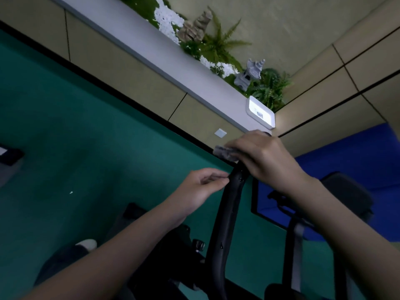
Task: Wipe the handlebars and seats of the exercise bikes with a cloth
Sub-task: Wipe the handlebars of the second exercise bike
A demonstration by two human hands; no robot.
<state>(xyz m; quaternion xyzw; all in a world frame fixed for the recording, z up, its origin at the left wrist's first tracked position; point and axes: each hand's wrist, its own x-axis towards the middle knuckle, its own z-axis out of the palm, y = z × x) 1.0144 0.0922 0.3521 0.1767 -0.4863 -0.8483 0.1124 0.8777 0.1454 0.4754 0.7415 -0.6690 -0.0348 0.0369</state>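
Observation:
A black padded handlebar (225, 213) of an exercise bike rises through the middle of the head view. My right hand (266, 156) is curled over its upper end and holds a grey cloth (225, 153) against it. The cloth sticks out to the left of my fingers. My left hand (201, 187) sits at the bar's left side just below, its fingertips pinched together against the bar. What they pinch is too blurred to tell.
The bike's dark frame with an adjusting knob (198, 245) lies below. A second bike with a black seat (350, 191) stands at the right on a blue floor (346, 152). Green floor (75, 137), a tan wall and a planter ledge (173, 68) lie beyond.

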